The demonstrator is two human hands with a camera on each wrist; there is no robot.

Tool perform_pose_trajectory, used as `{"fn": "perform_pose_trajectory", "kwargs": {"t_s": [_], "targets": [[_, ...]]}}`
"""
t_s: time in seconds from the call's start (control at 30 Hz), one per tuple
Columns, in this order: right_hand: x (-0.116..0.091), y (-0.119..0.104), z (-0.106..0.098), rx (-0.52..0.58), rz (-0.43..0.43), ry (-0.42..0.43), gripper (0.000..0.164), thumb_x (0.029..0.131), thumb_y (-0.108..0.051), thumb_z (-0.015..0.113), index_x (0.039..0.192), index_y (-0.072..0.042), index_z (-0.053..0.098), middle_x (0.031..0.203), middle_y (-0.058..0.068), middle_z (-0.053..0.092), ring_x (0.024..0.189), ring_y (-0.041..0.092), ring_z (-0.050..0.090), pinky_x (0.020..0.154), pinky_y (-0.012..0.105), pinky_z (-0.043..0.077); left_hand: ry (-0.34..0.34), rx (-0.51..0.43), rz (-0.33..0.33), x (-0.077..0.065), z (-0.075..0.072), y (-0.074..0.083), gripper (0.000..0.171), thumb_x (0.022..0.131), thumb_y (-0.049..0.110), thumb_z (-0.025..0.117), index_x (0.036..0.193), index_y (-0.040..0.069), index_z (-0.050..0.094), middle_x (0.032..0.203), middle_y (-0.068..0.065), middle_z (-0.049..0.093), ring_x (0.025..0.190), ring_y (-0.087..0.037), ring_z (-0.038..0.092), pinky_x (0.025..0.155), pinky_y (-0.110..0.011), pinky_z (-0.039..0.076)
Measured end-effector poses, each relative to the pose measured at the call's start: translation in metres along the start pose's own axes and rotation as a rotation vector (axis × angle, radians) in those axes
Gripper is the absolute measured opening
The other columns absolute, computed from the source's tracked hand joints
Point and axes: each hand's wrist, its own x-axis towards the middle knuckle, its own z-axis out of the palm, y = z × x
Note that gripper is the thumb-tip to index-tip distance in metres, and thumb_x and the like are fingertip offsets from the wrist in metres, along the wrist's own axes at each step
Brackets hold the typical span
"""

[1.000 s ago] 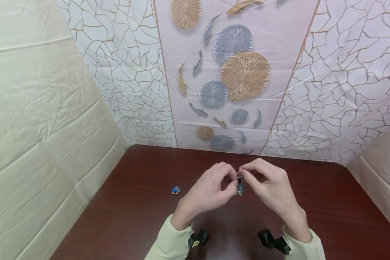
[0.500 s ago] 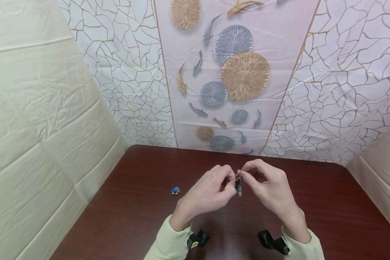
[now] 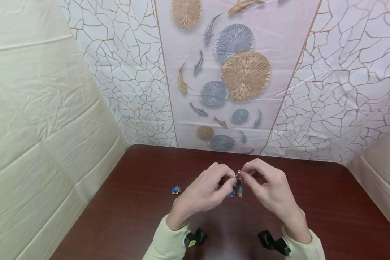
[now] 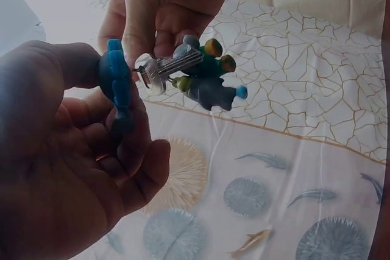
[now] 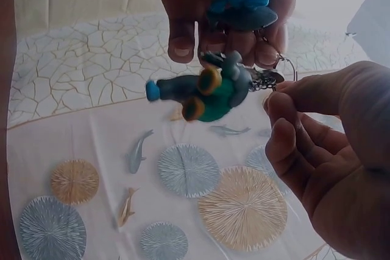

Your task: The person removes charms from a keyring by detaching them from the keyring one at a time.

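Over the table, both hands meet at a small key ring point(image 5: 287, 66). My right hand point(image 3: 271, 186) pinches the ring between thumb and fingertips. A key point(image 4: 155, 78) hangs from it, along with a grey-and-green figurine charm with orange feet point(image 5: 213, 97) and a grey charm with a blue tip point(image 4: 213, 92). My left hand point(image 3: 203, 187) pinches a grey-and-blue figurine charm point(image 4: 116, 83) close beside the ring. The fingertips partly cover the ring, and I cannot tell whether this charm is threaded on it.
Another small blue-and-grey figurine point(image 3: 176, 190) lies on the dark red-brown table point(image 3: 143, 224), left of my left hand. A patterned cloth point(image 3: 214, 119) hangs behind the table's far edge, with plain cream cloth point(image 3: 52, 126) at the left side.
My left hand has shifted slightly left, and a blue charm now shows below its fingertips. The right hand stays nearly still, holding the ring. The figurine on the table has not moved.
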Motion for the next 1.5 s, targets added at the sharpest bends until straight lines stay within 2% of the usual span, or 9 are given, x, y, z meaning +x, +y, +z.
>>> {"fn": "perform_pose_trajectory", "kwargs": {"t_s": [0.23,0.47,0.73,0.9,1.03,1.1,1.2,1.33,1.5], "targets": [[0.0008,-0.0013,-0.0008,0.001,-0.023,-0.028,0.028,0.075,0.013,0.073,0.086,-0.012,0.065,0.076,-0.005,0.063,0.073,-0.004,0.057,0.064,0.009,0.049,-0.008,0.010,0.006,-0.0007,-0.0041,-0.0004,0.007,0.098,0.014,0.054,0.092,0.017,0.057,0.086,0.008,0.055,0.083,-0.009,0.048,0.074,-0.017,0.039],[0.0029,-0.0028,0.0011,0.013,-0.111,-0.005,0.033,0.071,0.016,0.074,0.086,-0.013,0.066,0.076,-0.007,0.062,0.072,-0.004,0.055,0.063,0.009,0.047,-0.023,0.025,0.039,-0.0013,-0.0060,-0.0020,0.013,0.102,0.016,0.047,0.090,0.016,0.052,0.081,0.008,0.048,0.081,-0.007,0.042,0.074,-0.017,0.037],[0.0037,-0.0032,0.0024,0.022,-0.184,0.002,0.031,0.071,0.014,0.072,0.086,-0.013,0.067,0.080,-0.008,0.063,0.073,-0.004,0.054,0.063,0.010,0.044,0.004,-0.038,0.038,-0.0025,-0.0065,-0.0040,0.012,0.100,0.014,0.049,0.089,0.016,0.054,0.080,0.008,0.048,0.079,-0.005,0.043,0.070,-0.016,0.038],[0.0039,-0.0038,0.0030,0.030,-0.224,-0.008,0.021,0.077,0.007,0.070,0.087,-0.011,0.067,0.083,-0.006,0.063,0.075,-0.002,0.054,0.064,0.012,0.044,0.014,-0.106,0.038,-0.0025,-0.0068,-0.0059,0.011,0.099,0.013,0.052,0.089,0.016,0.055,0.080,0.007,0.050,0.078,-0.004,0.044,0.067,-0.021,0.043],[0.0039,-0.0043,0.0034,0.051,-0.242,-0.003,0.004,0.090,-0.007,0.067,0.087,-0.010,0.067,0.083,-0.003,0.064,0.077,-0.001,0.055,0.068,0.014,0.044,0.010,-0.148,0.032,-0.0024,-0.0069,-0.0066,0.010,0.098,0.012,0.053,0.089,0.015,0.056,0.080,0.006,0.052,0.077,-0.003,0.046,0.066,-0.024,0.046],[0.0041,-0.0046,0.0037,0.064,-0.251,0.000,0.011,0.095,-0.015,0.064,0.087,-0.009,0.067,0.083,-0.002,0.064,0.078,0.000,0.055,0.070,0.013,0.044,0.009,-0.169,0.037,-0.0023,-0.0067,-0.0072,0.010,0.099,0.012,0.053,0.090,0.015,0.056,0.079,0.005,0.052,0.076,-0.003,0.047,0.066,-0.027,0.047],[0.0045,-0.0052,0.0042,0.079,-0.262,0.004,0.020,0.098,-0.022,0.060,0.086,-0.008,0.067,0.082,-0.001,0.064,0.078,0.001,0.056,0.072,0.013,0.044,0.008,-0.202,0.055,-0.0018,-0.0068,-0.0076,0.010,0.099,0.011,0.053,0.090,0.014,0.056,0.079,0.004,0.052,0.073,-0.003,0.047,0.064,-0.023,0.046],[0.0051,-0.0065,0.0054,0.092,-0.277,0.010,0.024,0.099,-0.024,0.058,0.086,-0.007,0.067,0.082,0.000,0.064,0.078,0.002,0.056,0.071,0.014,0.045,0.005,-0.241,0.066,-0.0009,-0.0071,-0.0076,0.010,0.099,0.011,0.052,0.090,0.013,0.055,0.076,0.003,0.052,0.070,-0.002,0.046,0.062,-0.017,0.042],[0.0053,-0.0078,0.0078,0.090,-0.288,0.009,0.022,0.099,-0.024,0.059,0.086,-0.008,0.068,0.081,-0.001,0.063,0.077,0.002,0.055,0.069,0.015,0.045,-0.003,-0.267,0.035,-0.0008,-0.0068,-0.0082,0.010,0.100,0.013,0.052,0.091,0.014,0.055,0.074,0.004,0.051,0.066,-0.001,0.046,0.060,-0.016,0.040]]}}
